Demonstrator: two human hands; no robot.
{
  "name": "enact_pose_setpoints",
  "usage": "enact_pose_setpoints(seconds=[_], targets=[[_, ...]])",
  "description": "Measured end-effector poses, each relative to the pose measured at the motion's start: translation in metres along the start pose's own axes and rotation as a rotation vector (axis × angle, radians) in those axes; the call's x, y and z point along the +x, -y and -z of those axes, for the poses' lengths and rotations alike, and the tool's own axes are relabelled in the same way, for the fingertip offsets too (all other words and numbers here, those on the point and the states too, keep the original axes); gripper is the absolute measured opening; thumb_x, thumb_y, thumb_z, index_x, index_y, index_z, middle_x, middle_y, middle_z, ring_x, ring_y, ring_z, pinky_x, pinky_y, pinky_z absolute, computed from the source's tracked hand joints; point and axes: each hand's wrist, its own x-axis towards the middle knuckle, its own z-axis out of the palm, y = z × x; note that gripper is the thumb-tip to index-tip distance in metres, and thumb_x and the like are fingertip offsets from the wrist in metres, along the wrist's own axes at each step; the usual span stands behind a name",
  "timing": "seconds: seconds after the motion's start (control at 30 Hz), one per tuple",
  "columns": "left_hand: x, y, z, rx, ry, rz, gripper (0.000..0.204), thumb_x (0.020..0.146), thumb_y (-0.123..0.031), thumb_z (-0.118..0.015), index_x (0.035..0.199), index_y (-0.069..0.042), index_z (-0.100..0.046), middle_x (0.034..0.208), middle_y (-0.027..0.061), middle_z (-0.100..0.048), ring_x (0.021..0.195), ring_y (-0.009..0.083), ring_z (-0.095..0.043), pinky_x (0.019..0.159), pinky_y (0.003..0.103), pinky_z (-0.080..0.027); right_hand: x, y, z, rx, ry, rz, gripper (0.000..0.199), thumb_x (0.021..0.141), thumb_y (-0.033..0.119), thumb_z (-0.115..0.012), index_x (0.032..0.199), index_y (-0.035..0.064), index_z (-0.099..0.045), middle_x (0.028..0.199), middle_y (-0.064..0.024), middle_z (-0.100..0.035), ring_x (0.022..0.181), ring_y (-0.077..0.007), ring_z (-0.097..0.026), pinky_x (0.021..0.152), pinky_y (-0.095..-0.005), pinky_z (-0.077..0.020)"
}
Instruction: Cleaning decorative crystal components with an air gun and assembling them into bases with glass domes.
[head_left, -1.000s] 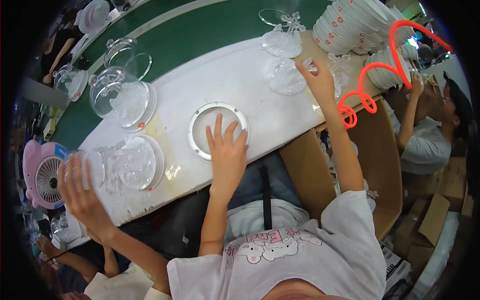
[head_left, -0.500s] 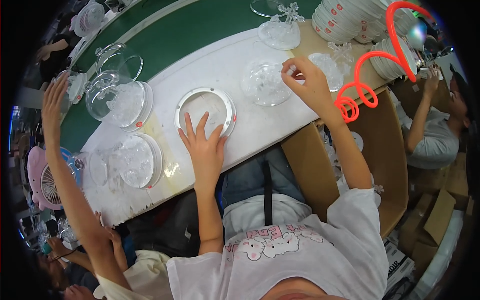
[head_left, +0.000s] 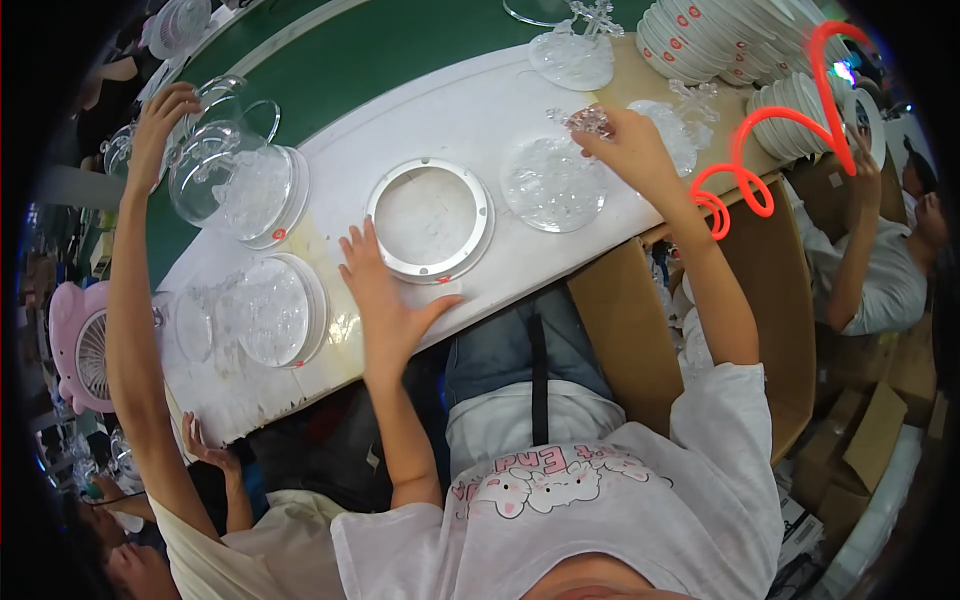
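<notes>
So the left hand [head_left: 385, 300] is lying flat and open on the white table [head_left: 470, 110], fingers spread, holding nothing. Its fingertips sit right at the near edge of the ring [head_left: 430, 220], a white round one lying flat just ahead of the hand. The right hand [head_left: 630, 150] is up further along, fingers pinched shut on a small clear crystal piece [head_left: 585, 120], kinda snowflake-looking. Just below that pinch is a clear disc [head_left: 553, 185] on the table, and it sits right beside the ring. Past the right hand are stacked white bowls [head_left: 700, 40] and a red coiled cord [head_left: 760, 140]. Off to the left, another person's hand [head_left: 160, 115] reaches for a clear dome [head_left: 215, 165].
</notes>
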Motion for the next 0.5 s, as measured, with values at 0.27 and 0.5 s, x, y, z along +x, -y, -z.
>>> enact_pose_setpoints(seconds=[0.27,0.5], targets=[[0.012,-0.003,-0.034,-0.081,-0.160,0.013,0.120,0.052,-0.037,-0.081,0.136,0.005,-0.006,0.140,0.0265,-0.011,0.129,0.0398,-0.017,0.102,0.058,-0.013,0.021,0.033,0.026,0.471,0.103,0.156,0.030,0.083,0.020,-0.060,0.105,-0.0012,-0.059,0.090,-0.0079,-0.064,0.075,-0.0135,-0.062,0.071,-0.0239,-0.0477],[0.019,0.000,-0.039,-0.302,-0.098,-0.095,0.120,0.051,-0.023,-0.083,0.135,0.005,-0.002,0.142,0.0234,-0.007,0.130,0.0394,-0.018,0.104,0.057,-0.012,0.040,0.085,-0.022,0.335,0.330,0.364,0.029,0.083,0.020,-0.060,0.103,-0.0008,-0.059,0.088,-0.0082,-0.064,0.072,-0.0132,-0.061,0.065,-0.0243,-0.0481]])
